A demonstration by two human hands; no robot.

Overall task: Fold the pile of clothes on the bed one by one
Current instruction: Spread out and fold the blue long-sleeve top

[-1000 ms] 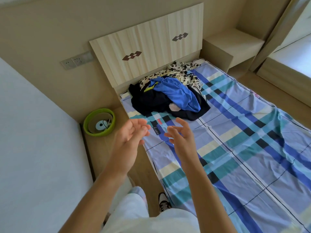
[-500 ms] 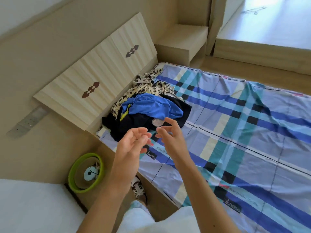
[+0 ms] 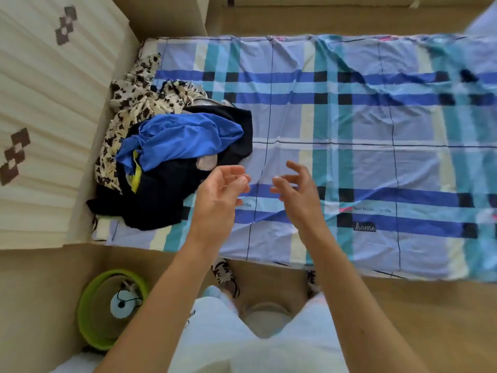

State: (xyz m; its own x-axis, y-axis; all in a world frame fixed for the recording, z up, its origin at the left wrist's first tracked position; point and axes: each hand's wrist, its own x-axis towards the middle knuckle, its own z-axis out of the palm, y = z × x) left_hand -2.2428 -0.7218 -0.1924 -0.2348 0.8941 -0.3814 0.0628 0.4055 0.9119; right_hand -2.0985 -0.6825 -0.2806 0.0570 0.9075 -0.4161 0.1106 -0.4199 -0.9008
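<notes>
My left hand [image 3: 220,192] and right hand [image 3: 295,192] hang empty over the bed [image 3: 363,117], with the pile of clothes [image 3: 172,157] heaped at its head end

Head view: I see both hands raised side by side above the near edge of the bed, palms turned towards each other, fingers loose and slightly bent, grasping nothing and not touching; the pile lies against the headboard [image 3: 48,103], just beside my left hand, with a blue garment [image 3: 183,141] on top, a black garment [image 3: 161,200] under it reaching towards the near corner, and a cream garment with black print [image 3: 134,98] towards the far corner; a green basket [image 3: 91,305] stands on the floor by the near corner
</notes>
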